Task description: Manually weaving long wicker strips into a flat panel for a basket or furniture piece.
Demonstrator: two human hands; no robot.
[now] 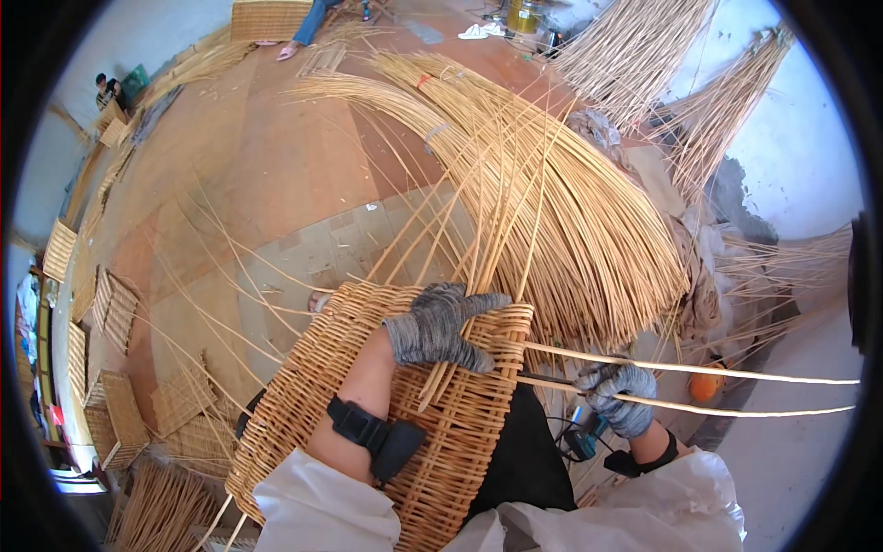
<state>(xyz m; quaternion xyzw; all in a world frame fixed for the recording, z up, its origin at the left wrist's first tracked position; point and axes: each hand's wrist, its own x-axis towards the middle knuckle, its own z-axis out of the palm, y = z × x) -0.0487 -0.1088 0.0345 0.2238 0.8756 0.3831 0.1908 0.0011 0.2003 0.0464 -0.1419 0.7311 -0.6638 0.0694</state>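
Observation:
A woven wicker panel (460, 460) lies tilted across my lap, with long loose rods fanning from its far edge. My left hand (441, 327), in a grey knit glove, rests on its upper right corner. Thumb and forefinger are stretched apart there, and short rod ends (435, 386) stick out below the thumb. To the right, my gloved right hand (618, 396) is closed round a tool with a thin dark shaft (549, 381) that reaches the panel's right edge. Its handle is hidden in the fist. Two pale rods (736, 371) run rightward from that edge, past my right hand.
A large bundle of rods (570, 221) covers the floor ahead. More bundles (635, 55) lean on the right wall. A teal power tool (581, 443) and an orange object (706, 385) are at right. Wicker pieces (115, 308) line the left; a person's leg (311, 23) shows far ahead.

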